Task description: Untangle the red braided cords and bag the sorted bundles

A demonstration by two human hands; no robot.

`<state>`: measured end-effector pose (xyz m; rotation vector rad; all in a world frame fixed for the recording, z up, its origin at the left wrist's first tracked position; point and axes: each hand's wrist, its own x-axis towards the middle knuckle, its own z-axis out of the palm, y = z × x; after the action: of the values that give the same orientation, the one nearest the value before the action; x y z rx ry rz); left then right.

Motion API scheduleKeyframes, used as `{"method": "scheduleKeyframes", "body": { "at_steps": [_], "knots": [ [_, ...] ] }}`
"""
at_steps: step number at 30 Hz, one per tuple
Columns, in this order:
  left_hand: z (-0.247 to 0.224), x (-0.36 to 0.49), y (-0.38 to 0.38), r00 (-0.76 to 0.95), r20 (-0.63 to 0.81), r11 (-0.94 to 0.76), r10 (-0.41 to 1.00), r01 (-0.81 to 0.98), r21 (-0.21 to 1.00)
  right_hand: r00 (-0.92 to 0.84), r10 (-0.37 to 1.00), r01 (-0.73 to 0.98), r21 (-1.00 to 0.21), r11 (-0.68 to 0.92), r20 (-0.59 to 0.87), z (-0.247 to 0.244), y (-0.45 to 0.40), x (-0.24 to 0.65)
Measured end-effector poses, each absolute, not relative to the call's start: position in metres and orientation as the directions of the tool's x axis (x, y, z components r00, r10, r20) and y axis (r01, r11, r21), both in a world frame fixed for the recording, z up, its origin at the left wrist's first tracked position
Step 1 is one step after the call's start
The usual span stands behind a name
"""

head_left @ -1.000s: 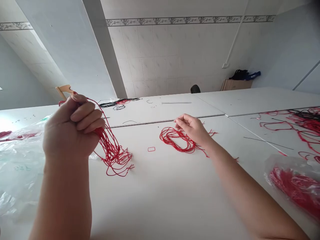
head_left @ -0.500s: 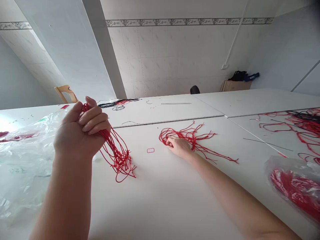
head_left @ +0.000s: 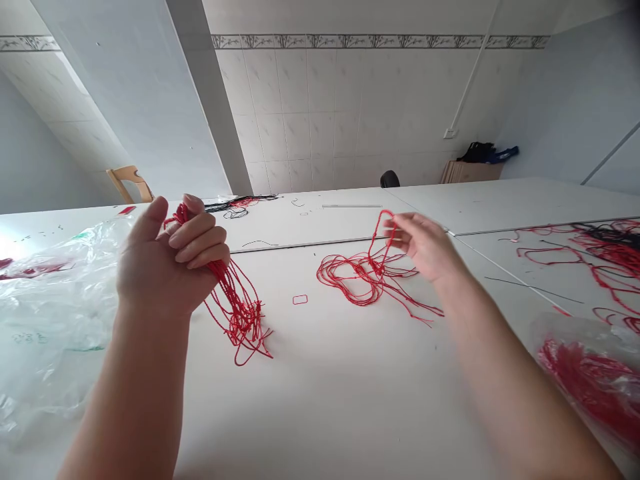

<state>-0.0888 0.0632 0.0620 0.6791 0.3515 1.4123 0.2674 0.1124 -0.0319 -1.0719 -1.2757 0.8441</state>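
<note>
On the left, my left hand (head_left: pixel 175 257) is closed around a bundle of red cords (head_left: pixel 243 317). Their knotted ends hang below the fingers, and the looped ends poke out near the thumb. My right hand (head_left: pixel 423 243) is raised at the right of the cord pile, fingertips pinching a red cord (head_left: pixel 376 230) lifted in a loop. Under that loop, a loose pile of red cords (head_left: pixel 345 280) lies on the white table (head_left: pixel 310 387), with loops to the left and loose ends to the right.
A clear plastic bag (head_left: pixel 55 333) lies at the left. A bag of red cord (head_left: pixel 590 380) sits at the lower right. Red and black cords (head_left: pixel 610 240) spread at the far right, and black cords (head_left: pixel 237 205) lie at the back. A small red outlined rectangle (head_left: pixel 300 300) is mid-table.
My right hand has moved up and to the right from the pile, drawing one cord up out of it. My left hand has shifted slightly right, still holding its bundle.
</note>
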Motion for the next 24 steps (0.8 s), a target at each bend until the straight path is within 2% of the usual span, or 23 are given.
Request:
{"method": "scheduleKeyframes", "body": {
  "at_steps": [3,5,7,10,12,14,16,18,21,24],
  "knots": [
    [0.062,-0.083,0.062,0.164,0.157,0.014,0.974,-0.735,0.678,0.270,0.890,-0.065,-0.915,0.398,0.368,-0.013,0.099,0.283],
    [0.062,-0.080,0.061,0.180,0.140,0.032,0.974,-0.716,0.698,0.263,0.892,-0.018,-0.923,0.385,0.367,-0.011,0.095,0.285],
    [0.062,-0.077,0.061,0.192,0.134,0.038,0.972,-0.695,0.718,0.161,0.933,0.077,-0.947,0.313,0.321,-0.015,0.094,0.282],
    [0.061,-0.077,0.060,0.210,0.148,0.034,0.967,-0.676,0.737,-0.028,0.974,0.126,-0.966,0.227,0.225,-0.023,0.098,0.274],
    [0.062,-0.077,0.060,0.222,0.137,0.058,0.965,-0.695,0.717,-0.116,0.982,0.296,-0.938,0.179,0.151,-0.026,0.099,0.268],
    [0.062,-0.078,0.060,0.230,0.109,0.095,0.967,-0.723,0.684,-0.114,0.992,0.604,-0.790,0.105,0.045,-0.029,0.101,0.266],
    [0.063,-0.078,0.060,0.233,0.092,0.116,0.968,-0.743,0.659,-0.014,0.999,0.809,-0.587,-0.007,-0.032,-0.033,0.103,0.267],
    [0.063,-0.079,0.060,0.233,0.091,0.121,0.968,-0.753,0.647,0.090,0.991,0.881,-0.457,-0.125,-0.097,-0.041,0.108,0.272],
    [0.063,-0.079,0.060,0.234,0.096,0.119,0.968,-0.755,0.645,0.168,0.949,0.908,-0.334,-0.254,-0.265,-0.059,0.118,0.280],
    [0.062,-0.080,0.061,0.237,0.099,0.116,0.966,-0.744,0.658,0.153,0.897,0.905,-0.307,-0.296,-0.414,-0.080,0.127,0.284]
  ]
}}
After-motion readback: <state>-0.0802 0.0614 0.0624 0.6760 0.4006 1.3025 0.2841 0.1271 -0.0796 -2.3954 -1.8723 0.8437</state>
